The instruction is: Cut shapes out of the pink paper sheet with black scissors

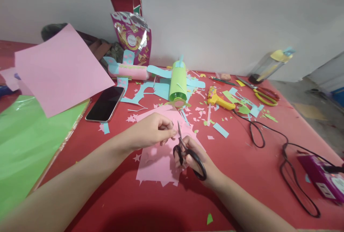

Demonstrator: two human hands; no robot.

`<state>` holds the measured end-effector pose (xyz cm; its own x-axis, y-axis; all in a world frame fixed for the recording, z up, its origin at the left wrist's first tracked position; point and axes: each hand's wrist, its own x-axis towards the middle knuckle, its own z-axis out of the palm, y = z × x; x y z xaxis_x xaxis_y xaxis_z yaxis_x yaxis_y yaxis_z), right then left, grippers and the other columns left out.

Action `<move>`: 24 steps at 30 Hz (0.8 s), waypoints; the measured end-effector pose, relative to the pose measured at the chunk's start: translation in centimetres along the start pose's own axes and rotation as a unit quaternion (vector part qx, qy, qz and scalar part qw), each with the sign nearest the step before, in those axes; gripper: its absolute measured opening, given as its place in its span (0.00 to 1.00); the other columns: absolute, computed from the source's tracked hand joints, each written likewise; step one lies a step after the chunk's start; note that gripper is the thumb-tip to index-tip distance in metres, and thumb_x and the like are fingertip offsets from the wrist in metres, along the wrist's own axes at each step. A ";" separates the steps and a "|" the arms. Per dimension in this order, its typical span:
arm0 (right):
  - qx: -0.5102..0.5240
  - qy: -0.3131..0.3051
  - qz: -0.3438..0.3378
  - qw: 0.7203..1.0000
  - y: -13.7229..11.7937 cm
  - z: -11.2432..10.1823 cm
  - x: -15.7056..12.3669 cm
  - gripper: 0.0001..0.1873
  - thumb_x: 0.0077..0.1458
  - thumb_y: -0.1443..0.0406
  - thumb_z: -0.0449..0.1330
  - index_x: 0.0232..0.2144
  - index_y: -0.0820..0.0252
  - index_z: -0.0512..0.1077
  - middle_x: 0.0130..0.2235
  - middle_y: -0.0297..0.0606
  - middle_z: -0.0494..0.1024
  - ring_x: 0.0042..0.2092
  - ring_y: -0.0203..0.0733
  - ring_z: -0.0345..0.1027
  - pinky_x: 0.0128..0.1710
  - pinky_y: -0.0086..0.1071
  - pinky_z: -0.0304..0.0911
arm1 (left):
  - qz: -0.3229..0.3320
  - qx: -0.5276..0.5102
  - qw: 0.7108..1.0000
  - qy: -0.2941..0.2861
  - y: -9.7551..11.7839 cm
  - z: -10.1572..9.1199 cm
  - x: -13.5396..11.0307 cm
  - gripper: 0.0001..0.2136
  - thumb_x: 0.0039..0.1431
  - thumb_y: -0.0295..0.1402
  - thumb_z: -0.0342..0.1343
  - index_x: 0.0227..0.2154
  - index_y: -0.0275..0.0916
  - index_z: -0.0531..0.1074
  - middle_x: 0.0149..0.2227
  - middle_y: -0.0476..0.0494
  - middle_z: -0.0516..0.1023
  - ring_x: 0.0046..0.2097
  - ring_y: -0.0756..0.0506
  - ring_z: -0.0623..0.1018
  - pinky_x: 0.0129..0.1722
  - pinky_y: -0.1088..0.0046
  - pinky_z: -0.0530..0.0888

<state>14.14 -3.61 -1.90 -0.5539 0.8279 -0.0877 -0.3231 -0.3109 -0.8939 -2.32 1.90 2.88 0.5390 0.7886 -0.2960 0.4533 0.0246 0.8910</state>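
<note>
My right hand (194, 156) is closed round the black handles of a small pair of scissors (185, 149), blades pointing up and away. My left hand (154, 130) is pinched shut just left of the blades, on a tiny piece I cannot make out. Both hands hover over a cut-up pink paper sheet (158, 160) with star-shaped holes, lying on the red table (242, 167). Small pink stars and scraps lie around it.
A black phone (105, 104) lies to the left, beside green paper (29, 142) and a large pink sheet (59, 69). Behind are a green-wrapped bottle (177, 81), a pink paper roll (131, 71), a snack bag (133, 37), a yellow glue gun (219, 100), its black cable (268, 142), yellow-handled scissors (264, 96) and a purple power strip (321, 176).
</note>
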 end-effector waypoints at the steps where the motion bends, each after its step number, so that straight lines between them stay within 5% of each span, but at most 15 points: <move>1: -0.001 0.000 0.000 1.000 0.0 0.0 0.0 0.17 0.45 0.54 0.58 0.25 0.57 0.55 0.22 0.26 0.61 0.24 0.29 0.57 0.22 0.25 0.52 | 0.000 0.000 1.000 0.001 0.0 0.0 0.0 0.13 0.49 0.32 0.47 0.13 0.36 0.57 0.14 0.54 0.64 0.19 0.55 0.63 0.20 0.81 0.59; 9: -0.002 0.012 0.012 1.000 0.0 -0.1 -0.1 0.17 0.44 0.53 0.58 0.27 0.57 0.57 0.26 0.29 0.62 0.27 0.32 0.58 0.26 0.28 0.53 | -0.002 -0.024 0.999 0.021 -0.1 0.4 0.1 0.13 0.50 0.33 0.47 0.13 0.36 0.59 0.14 0.54 0.63 0.19 0.54 0.63 0.21 0.79 0.60; 18: 0.034 0.023 -0.006 0.999 0.4 -0.2 0.0 0.17 0.44 0.54 0.59 0.27 0.56 0.57 0.28 0.30 0.62 0.29 0.34 0.59 0.31 0.31 0.57 | 0.023 -0.066 0.989 0.127 -0.2 0.9 0.4 0.13 0.50 0.31 0.47 0.13 0.36 0.57 0.14 0.54 0.61 0.18 0.55 0.62 0.20 0.79 0.60; 24: 0.058 0.121 -0.053 0.990 0.5 -0.2 0.4 0.15 0.43 0.59 0.61 0.25 0.55 0.56 0.27 0.28 0.63 0.28 0.33 0.60 0.28 0.28 0.56 | 0.042 -0.069 0.987 0.136 -0.2 1.5 0.3 0.12 0.50 0.30 0.47 0.14 0.36 0.57 0.14 0.55 0.60 0.18 0.55 0.62 0.19 0.80 0.59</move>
<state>13.91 -3.30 -2.47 -0.3176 0.9416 -0.1115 -0.4630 -0.2566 -0.8484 -1.16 1.21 2.06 0.3510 0.9269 -0.1331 0.3042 0.0216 0.9524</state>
